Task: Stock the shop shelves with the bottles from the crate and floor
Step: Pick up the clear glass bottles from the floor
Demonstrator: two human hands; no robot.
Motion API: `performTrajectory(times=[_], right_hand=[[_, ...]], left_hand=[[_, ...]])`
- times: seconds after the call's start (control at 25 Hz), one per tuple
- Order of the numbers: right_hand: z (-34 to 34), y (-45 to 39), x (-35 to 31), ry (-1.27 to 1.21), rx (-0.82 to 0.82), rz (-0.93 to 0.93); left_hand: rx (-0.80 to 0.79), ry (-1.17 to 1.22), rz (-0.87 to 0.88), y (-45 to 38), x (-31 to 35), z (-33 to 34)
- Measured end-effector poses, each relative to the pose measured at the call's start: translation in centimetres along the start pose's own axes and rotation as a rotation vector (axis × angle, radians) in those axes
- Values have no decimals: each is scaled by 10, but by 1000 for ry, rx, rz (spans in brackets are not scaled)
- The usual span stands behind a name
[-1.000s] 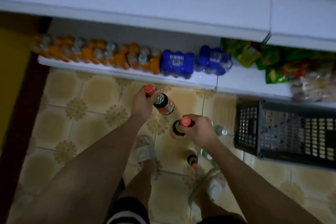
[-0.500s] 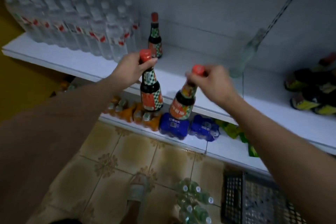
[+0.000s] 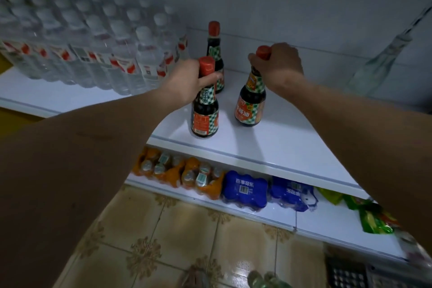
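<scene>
Two dark sauce bottles are in your grip at once: the left bottle (image 3: pixel 205 110) stands near the front lip of the white shelf (image 3: pixel 292 147), and the right bottle (image 3: pixel 251 103) stands just beside it, a little further in and tilted slightly. Whether either base is fully down on the shelf is hard to tell, though both look close to resting.

They look like glass with a full dark fill, so expect them to be stiff, fairly heavy for their size and breakable if knocked together. The smooth body is likely slippery, and the narrow neck under the red cap is the sensible hold.

Your left hand (image 3: pixel 184 82) has its fingers wrapped round the neck just below the cap. Your right hand (image 3: pixel 278 63) has its fingers closed over the cap and top of the neck.

A third bottle (image 3: pixel 215 54) of the same kind stands upright behind the left one, so leave a gap as you set these down. To the left, shrink-wrapped packs of water bottles (image 3: pixel 93 47) fill that end of the shelf.

On the lower shelf (image 3: pixel 327 224) sit wrapped packs of orange drinks (image 3: pixel 177 170), blue cola packs (image 3: pixel 245 189) and green snack bags (image 3: pixel 371 217). At the bottom edge, a dark crate (image 3: pixel 346 273) shows only a corner, its contents out of view, and green bottles (image 3: pixel 266 280) lie on the tiled floor (image 3: pixel 187 229).
</scene>
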State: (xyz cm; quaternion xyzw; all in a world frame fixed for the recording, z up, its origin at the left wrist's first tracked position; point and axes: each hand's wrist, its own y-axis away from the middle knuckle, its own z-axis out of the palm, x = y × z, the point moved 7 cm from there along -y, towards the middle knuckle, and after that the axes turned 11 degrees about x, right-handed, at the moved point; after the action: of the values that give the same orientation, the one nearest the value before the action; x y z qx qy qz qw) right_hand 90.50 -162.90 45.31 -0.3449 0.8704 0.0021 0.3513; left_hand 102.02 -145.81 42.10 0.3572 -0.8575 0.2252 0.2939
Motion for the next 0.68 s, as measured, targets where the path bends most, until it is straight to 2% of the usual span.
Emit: performTrajectory(times=[0.08,0.28,0.52,0.68], right_hand=[[15,-7,2,-2,-12,0],[34,-10,8,-28,-14,29],[31,-10,14,-82,-44,87],[48,1,27,-219,-163,210]], left_hand=[[-30,19,11,-6,-8,11],[21,129,-14,-18,-16,9],[27,242,-156,-10,-24,20],[23,197,-271,-7,-32,34]])
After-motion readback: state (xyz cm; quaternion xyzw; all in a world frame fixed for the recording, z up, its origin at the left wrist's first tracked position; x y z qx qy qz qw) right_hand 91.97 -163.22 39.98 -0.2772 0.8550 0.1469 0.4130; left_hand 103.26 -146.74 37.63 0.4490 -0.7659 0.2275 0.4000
